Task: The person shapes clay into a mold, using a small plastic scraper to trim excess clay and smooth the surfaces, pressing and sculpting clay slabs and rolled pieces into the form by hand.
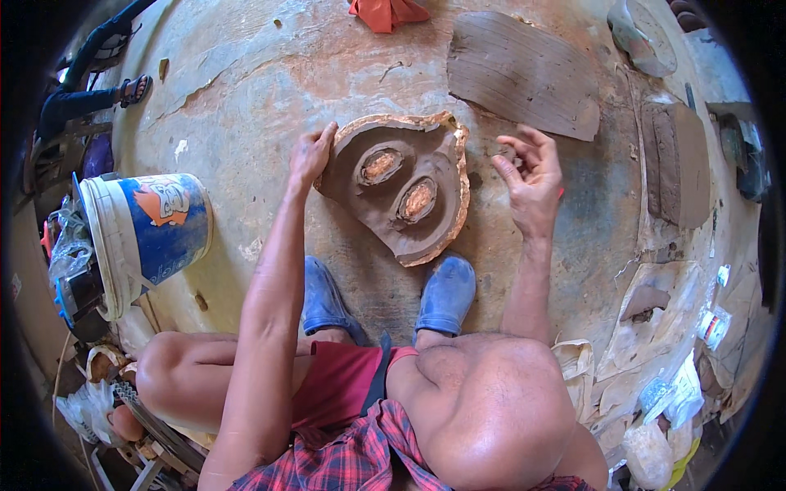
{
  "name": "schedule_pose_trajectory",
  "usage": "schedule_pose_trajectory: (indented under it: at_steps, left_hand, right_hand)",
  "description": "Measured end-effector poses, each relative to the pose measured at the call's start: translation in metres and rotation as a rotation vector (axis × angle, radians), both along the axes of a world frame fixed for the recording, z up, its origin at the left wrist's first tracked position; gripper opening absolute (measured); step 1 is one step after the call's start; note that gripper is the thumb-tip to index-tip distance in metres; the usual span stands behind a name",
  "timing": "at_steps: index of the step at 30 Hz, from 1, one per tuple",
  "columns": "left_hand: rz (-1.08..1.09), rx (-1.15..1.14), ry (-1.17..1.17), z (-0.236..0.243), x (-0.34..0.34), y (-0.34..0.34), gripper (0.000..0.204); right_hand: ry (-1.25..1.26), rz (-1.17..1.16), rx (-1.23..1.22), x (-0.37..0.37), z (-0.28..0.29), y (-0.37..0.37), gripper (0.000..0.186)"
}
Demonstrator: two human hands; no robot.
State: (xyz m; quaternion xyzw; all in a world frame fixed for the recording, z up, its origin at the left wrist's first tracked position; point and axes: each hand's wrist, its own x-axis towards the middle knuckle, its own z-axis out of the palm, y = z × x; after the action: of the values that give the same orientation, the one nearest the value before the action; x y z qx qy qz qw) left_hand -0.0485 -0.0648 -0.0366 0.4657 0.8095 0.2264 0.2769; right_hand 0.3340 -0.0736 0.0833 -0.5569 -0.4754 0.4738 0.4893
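Observation:
On the floor in front of my feet lies a shallow plaster-like mold (pixel 464 184) with a rough orange-tan rim. Grey clay (pixel 360 209) lines its inside, around two raised oval parts with orange-tan tops. My left hand (pixel 311 155) grips the mold's left rim, its thumb along the edge and the other fingers mostly hidden. To the right of the mold, apart from it, my raised right hand (pixel 532 170) pinches a small grey-brown bit of clay (pixel 505 151) between thumb and fingers.
A wide grey clay slab (pixel 524 74) lies beyond, at the far right. Thick clay blocks (pixel 675 164) stand farther right. To the left is a blue-and-white bucket (pixel 168 217) with things on top. Red cloth (pixel 389 12) lies at the far edge; another person's foot (pixel 135 90) shows far left.

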Motion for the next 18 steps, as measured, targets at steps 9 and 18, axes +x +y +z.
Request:
schedule_pose_trajectory:
  at_steps: [9,18]
  left_hand:
    - [0.185,-0.071,-0.176,0.013,0.010,-0.054,0.057]
    - [0.435,-0.033,-0.192,0.018,0.033,-0.088,0.057]
  right_hand:
    - [-0.334,0.144,-0.207,-0.016,-0.023,0.022,0.031]
    - [-0.283,0.189,0.006,-0.061,-0.027,0.036,0.056]
